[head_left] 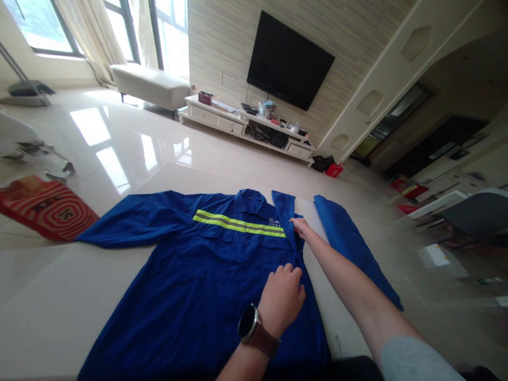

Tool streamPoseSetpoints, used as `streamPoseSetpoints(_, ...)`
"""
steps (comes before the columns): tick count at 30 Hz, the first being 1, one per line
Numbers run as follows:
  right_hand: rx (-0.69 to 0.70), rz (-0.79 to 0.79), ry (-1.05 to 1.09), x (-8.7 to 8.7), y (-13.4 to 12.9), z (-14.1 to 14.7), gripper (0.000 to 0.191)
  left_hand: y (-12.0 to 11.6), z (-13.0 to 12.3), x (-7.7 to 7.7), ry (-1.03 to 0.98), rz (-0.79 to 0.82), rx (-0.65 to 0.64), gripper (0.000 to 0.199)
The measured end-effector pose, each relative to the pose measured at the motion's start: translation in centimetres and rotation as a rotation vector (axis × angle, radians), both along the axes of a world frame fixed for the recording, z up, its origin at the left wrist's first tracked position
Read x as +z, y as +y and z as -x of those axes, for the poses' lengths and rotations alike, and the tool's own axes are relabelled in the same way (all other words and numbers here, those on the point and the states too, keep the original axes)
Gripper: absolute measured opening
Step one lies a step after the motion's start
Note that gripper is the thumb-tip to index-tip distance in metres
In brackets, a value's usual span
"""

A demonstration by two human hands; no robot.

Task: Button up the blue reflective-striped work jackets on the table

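A blue work jacket [190, 286] with a yellow-green and grey reflective stripe lies spread on a pale surface. Its sleeve at the left reaches outward, while the sleeve at the right is folded inward over the chest. My right hand [300, 227] pinches the folded sleeve near the stripe's end. Lower down, my left hand [282, 297], with a watch on its wrist, rests at the jacket's right side, fingers curled on the cloth. Folded blue cloth [353, 243] lies to the right of the jacket.
The pale tabletop [35, 301] extends to the left. A red patterned paper bag [47, 209] stands by the left sleeve. Beyond are a white TV cabinet [214, 120] with clutter, a wall television [291, 59] and a cream bench [153, 87]. A grey chair [476, 214] is at right.
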State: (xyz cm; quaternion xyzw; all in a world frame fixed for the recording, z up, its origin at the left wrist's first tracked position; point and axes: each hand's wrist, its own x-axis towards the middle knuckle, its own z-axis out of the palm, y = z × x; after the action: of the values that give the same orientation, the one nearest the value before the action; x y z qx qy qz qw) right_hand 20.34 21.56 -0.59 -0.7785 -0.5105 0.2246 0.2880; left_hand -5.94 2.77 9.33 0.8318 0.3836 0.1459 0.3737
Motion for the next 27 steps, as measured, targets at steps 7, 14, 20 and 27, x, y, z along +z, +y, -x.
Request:
streamPoseSetpoints(7,0.059,-0.124,-0.061,3.1,-1.6,2.9,0.031,-0.1,-0.3,-0.3,0.032,0.007,-0.037,0.02)
streamPoseSetpoints(14,1.074,0.065,-0.232,1.3,-10.4,7.4,0.03,0.2,-0.6,-0.2,0.021,0.011,-0.021,0.023)
streamPoseSetpoints(20,0.334,-0.048,-0.159,1.5,-6.8,6.3,0.015,0.0,-0.4,-0.3,0.044,0.013,-0.038,0.021)
streamPoseSetpoints(27,0.22,0.082,-0.018,-0.1,-0.6,8.5,0.037,0.2,-0.9,-0.6,0.062,-0.006,-0.051,0.02)
